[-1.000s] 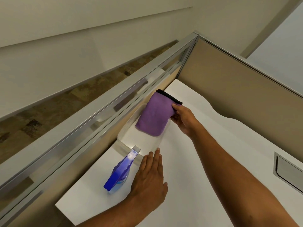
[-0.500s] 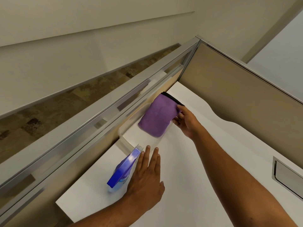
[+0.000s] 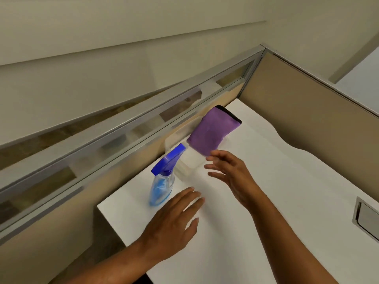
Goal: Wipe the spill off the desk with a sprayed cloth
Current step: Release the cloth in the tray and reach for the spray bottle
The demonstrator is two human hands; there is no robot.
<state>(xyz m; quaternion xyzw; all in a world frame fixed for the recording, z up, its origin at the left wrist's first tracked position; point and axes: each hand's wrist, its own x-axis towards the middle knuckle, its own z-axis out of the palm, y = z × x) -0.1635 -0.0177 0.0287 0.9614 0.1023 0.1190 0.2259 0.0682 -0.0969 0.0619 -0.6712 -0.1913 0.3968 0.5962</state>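
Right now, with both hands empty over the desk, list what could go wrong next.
1. The spray bottle stands near the desk's corner, close to the left hand; a careless reach could knock it off.
2. The purple cloth lies draped over the clear tray's end, half outside; a pull by the right hand might drag the light tray along.
3. No spill is visible on the white surface, so wiping could miss it.
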